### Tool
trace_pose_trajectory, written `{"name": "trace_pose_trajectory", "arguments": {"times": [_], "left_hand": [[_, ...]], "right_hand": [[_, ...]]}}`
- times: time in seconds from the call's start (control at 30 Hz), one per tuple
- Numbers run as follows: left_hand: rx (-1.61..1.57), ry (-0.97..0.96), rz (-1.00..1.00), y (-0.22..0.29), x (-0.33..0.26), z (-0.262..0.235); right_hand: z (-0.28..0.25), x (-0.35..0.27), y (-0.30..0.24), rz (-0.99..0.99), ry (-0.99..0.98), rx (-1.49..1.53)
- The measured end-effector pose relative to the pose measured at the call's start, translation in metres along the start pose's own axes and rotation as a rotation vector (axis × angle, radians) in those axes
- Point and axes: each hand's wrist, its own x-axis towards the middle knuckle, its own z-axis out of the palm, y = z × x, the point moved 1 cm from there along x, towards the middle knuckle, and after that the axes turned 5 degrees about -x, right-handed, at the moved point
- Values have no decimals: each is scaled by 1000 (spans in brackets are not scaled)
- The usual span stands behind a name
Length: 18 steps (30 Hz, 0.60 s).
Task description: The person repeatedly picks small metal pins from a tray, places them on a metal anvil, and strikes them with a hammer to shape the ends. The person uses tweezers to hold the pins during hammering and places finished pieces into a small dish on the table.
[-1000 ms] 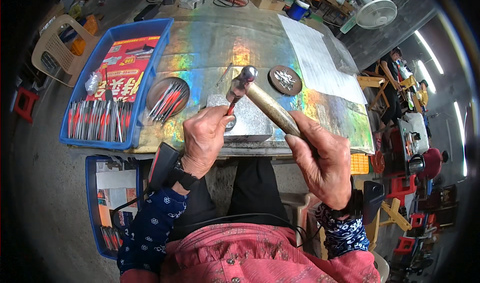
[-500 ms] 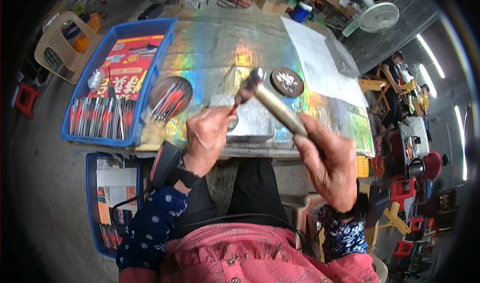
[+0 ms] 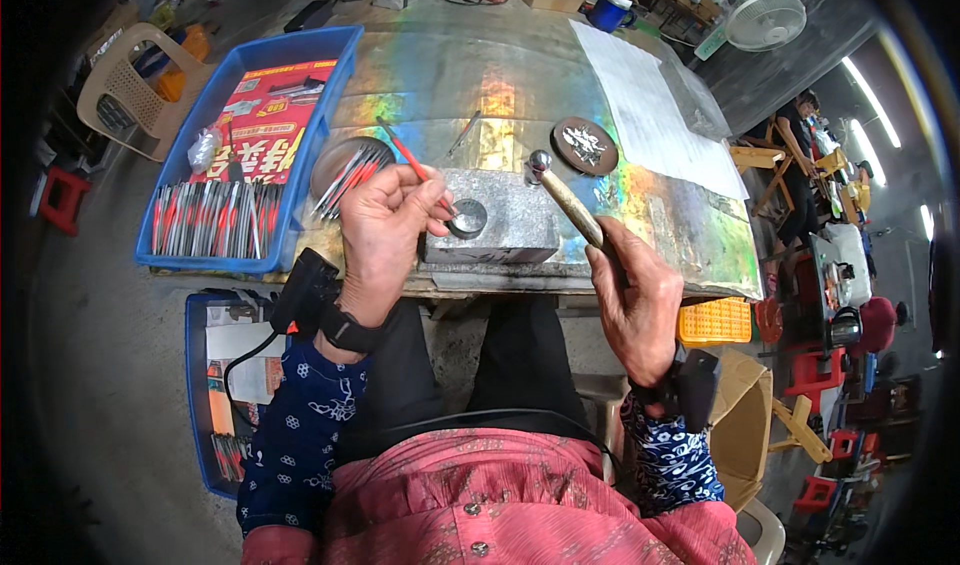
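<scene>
Though slim, a red, dark-ended rod in left hand, round-headed hammer in right hand

Your hammer shows a polished metal head and smooth handle; your block looks metallic, its top rough and speckled. You work amid a smooth plastic tray, glossy iridescent sheeting, matt paper and your soft cloth sleeves.

White fan upper right; beige chair, red stool left; blue vessel, perhaps mug.
</scene>
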Motion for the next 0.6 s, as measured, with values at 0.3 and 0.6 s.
{"name": "trace_pose_trajectory", "arguments": {"times": [0.3, 0.6], "left_hand": [[-26, 108, -144, 6, -11, -35], [979, 134, 217, 16, -1, -80]], "right_hand": [[51, -31, 17, 41, 22, -287], [69, -39, 17, 158, -102, -133]]}}
